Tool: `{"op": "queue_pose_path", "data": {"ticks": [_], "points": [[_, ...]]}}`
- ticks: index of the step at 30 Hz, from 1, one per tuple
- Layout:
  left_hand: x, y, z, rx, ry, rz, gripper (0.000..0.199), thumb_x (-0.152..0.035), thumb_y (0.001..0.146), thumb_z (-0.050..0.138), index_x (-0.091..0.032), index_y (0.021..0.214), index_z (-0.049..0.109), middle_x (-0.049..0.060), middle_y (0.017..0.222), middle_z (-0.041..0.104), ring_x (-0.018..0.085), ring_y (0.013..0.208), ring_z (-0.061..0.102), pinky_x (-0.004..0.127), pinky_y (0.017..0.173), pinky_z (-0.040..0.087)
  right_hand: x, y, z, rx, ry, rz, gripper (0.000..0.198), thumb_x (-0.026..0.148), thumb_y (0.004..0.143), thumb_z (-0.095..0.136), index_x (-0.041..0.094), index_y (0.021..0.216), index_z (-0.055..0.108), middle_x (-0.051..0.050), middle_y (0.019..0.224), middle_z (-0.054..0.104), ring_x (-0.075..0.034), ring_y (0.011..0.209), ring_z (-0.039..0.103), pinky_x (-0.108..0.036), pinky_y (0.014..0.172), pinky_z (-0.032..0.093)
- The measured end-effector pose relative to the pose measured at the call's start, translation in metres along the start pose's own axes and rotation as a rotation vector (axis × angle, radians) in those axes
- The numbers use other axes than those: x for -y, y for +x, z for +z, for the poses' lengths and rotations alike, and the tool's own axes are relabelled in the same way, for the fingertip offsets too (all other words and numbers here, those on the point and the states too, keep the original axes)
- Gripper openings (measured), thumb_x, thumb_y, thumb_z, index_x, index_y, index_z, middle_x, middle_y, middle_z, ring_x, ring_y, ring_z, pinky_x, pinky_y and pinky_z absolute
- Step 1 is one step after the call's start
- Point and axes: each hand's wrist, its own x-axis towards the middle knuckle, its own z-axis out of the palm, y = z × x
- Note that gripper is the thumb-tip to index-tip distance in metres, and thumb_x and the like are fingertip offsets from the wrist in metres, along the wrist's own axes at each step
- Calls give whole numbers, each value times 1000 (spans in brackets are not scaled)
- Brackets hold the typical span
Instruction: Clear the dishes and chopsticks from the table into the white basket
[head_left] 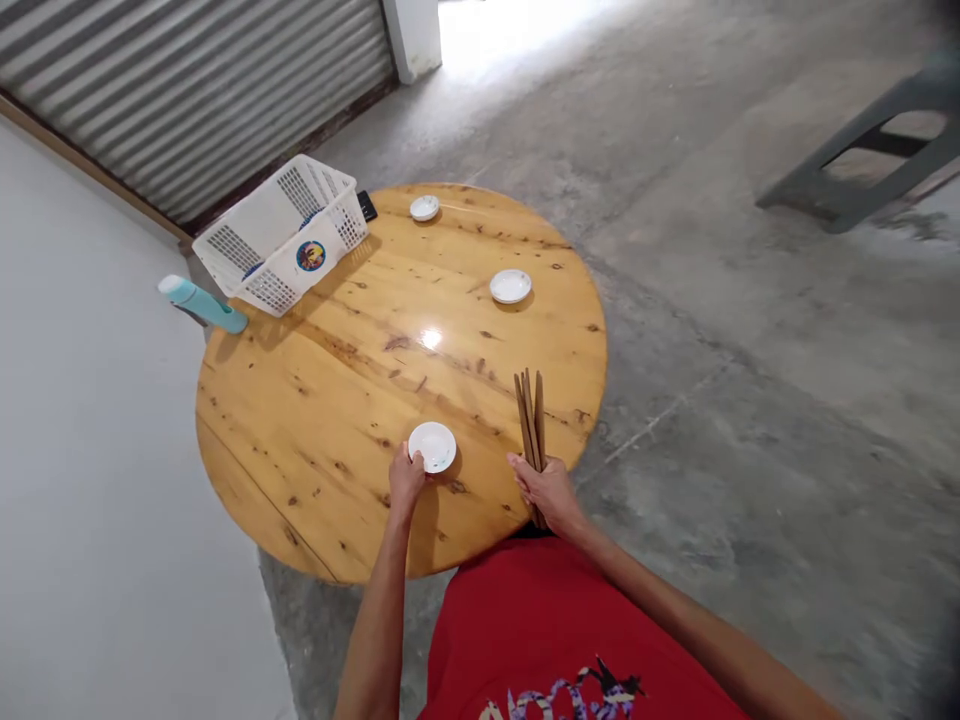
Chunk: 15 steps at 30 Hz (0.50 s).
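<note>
three small white dishes sit on the round wooden table (330,400). the left hand (406,478) pinches the rim of the near dish (433,446) at 6 o'clock. the right hand (550,492) is closed around brown chopsticks (529,418) at 5 o'clock. a white basket (285,235) at 11 o'clock has a round picture sticker, no words readable; what is inside is unclear.

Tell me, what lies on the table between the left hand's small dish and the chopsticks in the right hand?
Nothing: in the head view, only bare wooden table separates the small dish from the chopsticks.
</note>
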Motion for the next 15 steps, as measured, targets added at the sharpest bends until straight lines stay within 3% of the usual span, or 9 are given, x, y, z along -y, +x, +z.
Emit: {"op": "queue_pose_path", "data": {"ticks": [7, 12, 15], "points": [[-10, -5, 16, 70, -226, 6, 10, -29, 85, 54, -20, 82, 52, 2, 82, 63, 14, 60, 62, 28, 52, 58, -5, -12, -20, -84, 16, -2, 61, 68, 57, 83, 23, 54, 42, 4, 44, 37, -8, 36, 31, -23, 33, 27], [-56, 1, 34, 80, -351, 107, 14, -33, 82, 55, -19, 84, 54, 3, 82, 64, 14, 65, 61, 26, 51, 56, 12, -3, -40, -114, 12, -2, 62, 70, 58, 82, 23, 53, 42, 3, 44, 37, -7, 37, 30, -22, 33, 26], [-94, 12, 53, 45, -391, 152, 16, -34, 81, 56, -18, 86, 55, 3, 83, 66, 14, 66, 61, 24, 50, 55, 19, 13, -65, -106, -20, 0, 65, 73, 58, 81, 23, 54, 41, 3, 44, 38, -8, 37, 31, -22, 34, 27]]}}
